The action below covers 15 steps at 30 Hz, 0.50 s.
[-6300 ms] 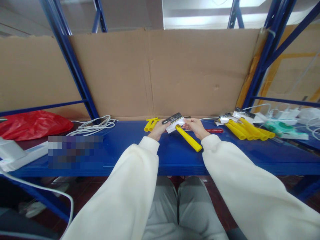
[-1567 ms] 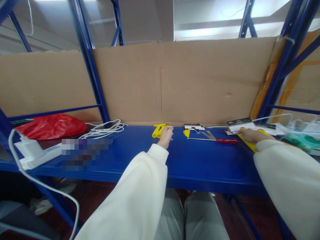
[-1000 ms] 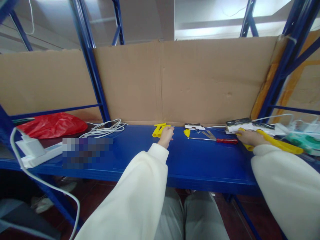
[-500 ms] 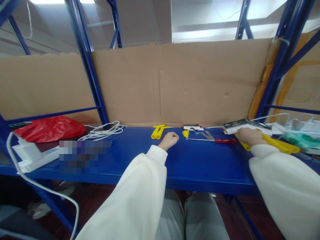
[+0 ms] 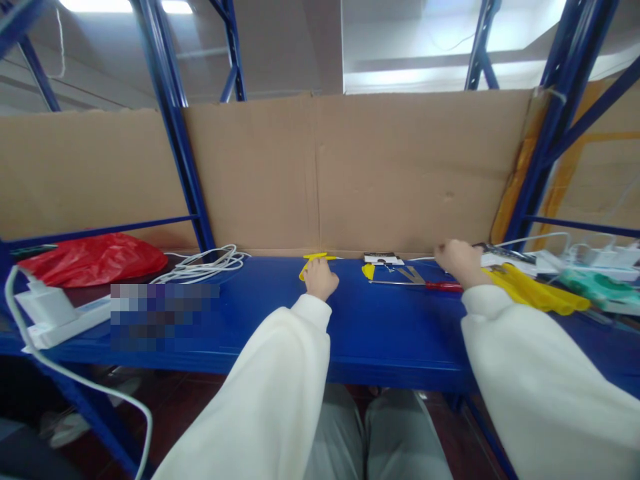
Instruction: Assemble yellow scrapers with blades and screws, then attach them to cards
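My left hand (image 5: 321,279) reaches over the yellow tubular handles (image 5: 303,271) near the back of the shelf, its fingers curled down on them. Part of the handles is hidden under the hand. A yellow crosspiece (image 5: 316,256) shows just beyond the fingers. My right hand (image 5: 459,263) hovers with bent fingers near the red handle of a screwdriver (image 5: 444,287). Whatever those fingers may hold is hidden. Beside my right wrist lies a crumpled yellow item (image 5: 540,291). Between the hands are a small yellow piece (image 5: 369,271) and flat metal pieces (image 5: 411,274).
A black-and-white packet (image 5: 383,259) lies against the cardboard panel (image 5: 380,173). To the left are coiled white cable (image 5: 213,265), a red plastic bag (image 5: 105,260) and a power strip (image 5: 75,323). Blue posts (image 5: 555,113) frame the shelf. A green-and-white packet (image 5: 595,287) lies right.
My left hand has moved slightly forward and left onto the yellow handles. My right hand has come off the yellow item and moved left. The view has shifted a little.
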### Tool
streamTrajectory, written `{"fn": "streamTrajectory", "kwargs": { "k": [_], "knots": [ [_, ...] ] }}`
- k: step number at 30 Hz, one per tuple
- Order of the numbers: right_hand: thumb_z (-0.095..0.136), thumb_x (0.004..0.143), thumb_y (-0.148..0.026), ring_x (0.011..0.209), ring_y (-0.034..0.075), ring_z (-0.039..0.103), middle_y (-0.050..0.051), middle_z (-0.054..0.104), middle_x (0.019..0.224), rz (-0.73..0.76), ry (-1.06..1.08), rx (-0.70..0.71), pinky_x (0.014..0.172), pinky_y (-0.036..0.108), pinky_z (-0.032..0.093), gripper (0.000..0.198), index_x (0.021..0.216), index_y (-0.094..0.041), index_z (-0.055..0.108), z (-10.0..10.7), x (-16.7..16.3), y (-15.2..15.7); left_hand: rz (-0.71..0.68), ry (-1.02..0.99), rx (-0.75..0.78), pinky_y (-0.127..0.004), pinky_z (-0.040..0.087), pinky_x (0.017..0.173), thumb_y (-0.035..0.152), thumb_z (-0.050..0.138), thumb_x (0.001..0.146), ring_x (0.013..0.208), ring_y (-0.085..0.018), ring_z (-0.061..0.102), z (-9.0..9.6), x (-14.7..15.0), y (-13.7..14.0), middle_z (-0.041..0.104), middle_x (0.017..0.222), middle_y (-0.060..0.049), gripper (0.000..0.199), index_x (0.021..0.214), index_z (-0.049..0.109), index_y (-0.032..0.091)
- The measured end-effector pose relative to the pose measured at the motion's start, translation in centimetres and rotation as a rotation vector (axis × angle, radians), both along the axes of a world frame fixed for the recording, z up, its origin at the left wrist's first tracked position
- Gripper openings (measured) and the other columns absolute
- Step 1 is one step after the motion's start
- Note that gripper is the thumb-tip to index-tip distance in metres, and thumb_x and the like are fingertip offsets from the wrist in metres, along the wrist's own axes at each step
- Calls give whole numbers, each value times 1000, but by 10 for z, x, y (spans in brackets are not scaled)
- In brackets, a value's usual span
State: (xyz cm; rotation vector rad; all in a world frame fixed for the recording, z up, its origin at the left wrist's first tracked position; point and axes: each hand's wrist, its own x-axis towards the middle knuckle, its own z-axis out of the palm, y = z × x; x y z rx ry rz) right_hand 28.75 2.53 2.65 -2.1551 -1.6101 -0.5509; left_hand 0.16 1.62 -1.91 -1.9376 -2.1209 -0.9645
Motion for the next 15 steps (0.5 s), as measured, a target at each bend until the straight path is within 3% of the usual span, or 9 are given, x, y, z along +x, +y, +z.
{"fn": "streamTrajectory", "kwargs": {
  "k": [2, 4, 5, 11, 15],
  "knots": [
    [43, 87, -22, 104, 31, 64, 16, 71, 109, 254, -75, 57, 88, 44, 46, 34, 102, -16, 73, -17, -6, 5, 99, -43, -25, -48, 37, 98, 16, 54, 78, 123, -33, 49, -2, -4, 2, 56, 129, -20, 41, 118, 58, 13],
    [48, 85, -20, 107, 26, 64, 11, 72, 111, 543, -182, -28, 91, 36, 47, 30, 98, -19, 74, -33, -9, 10, 177, -129, -43, -53, 35, 97, 20, 53, 79, 122, -35, 49, -5, -8, 6, 54, 131, -22, 41, 120, 55, 13],
    [49, 85, -20, 107, 25, 64, 10, 72, 110, 595, -208, -55, 91, 35, 47, 29, 96, -19, 75, -39, -9, 11, 195, -172, -45, -55, 34, 96, 23, 52, 81, 121, -36, 50, -7, -10, 8, 55, 130, -22, 39, 119, 55, 14],
    [47, 89, -23, 108, 26, 65, 10, 72, 112, 556, -142, -110, 91, 34, 50, 30, 100, -19, 75, -46, -4, 13, 210, -302, -115, -52, 35, 93, 32, 62, 80, 116, -37, 56, -7, -36, 23, 65, 116, -20, 28, 104, 58, 19],
    [47, 90, -27, 104, 28, 67, 11, 73, 109, 536, -101, -127, 90, 36, 52, 31, 99, -20, 76, -47, -2, 13, 195, -437, -49, -52, 37, 92, 30, 72, 71, 113, -40, 58, -8, -48, 30, 67, 109, -19, 27, 93, 59, 20]
  ]
}}
